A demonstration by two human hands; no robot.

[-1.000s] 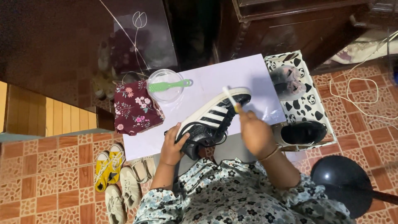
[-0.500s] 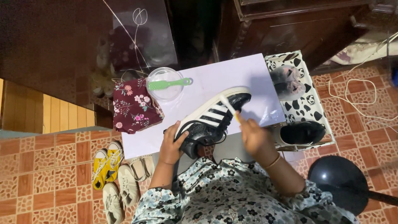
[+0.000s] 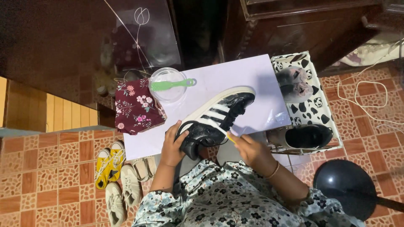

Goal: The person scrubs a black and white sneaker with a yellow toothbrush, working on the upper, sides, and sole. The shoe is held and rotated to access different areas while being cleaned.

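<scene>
The left hand (image 3: 172, 145) gripped the heel of a black sneaker with white stripes (image 3: 216, 120), held tilted over the near edge of the pale lilac worktop (image 3: 235, 77); the right hand (image 3: 248, 147) was closed on a thin yellow-handled brush (image 3: 231, 138), its tip against the shoe's side; a clear bowl (image 3: 167, 84) with a green brush (image 3: 171, 85) across it stood beside a floral cloth (image 3: 136, 107); a second black shoe (image 3: 309, 136) lay to the right.

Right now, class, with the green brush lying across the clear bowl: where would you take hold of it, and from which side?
Grip the green brush by its slim handle, which juts past the clear bowl rim on the right, pointing toward the white board. Probably come from above on that side: the handle end hangs free there, while the wider head sits over the bowl.
</scene>
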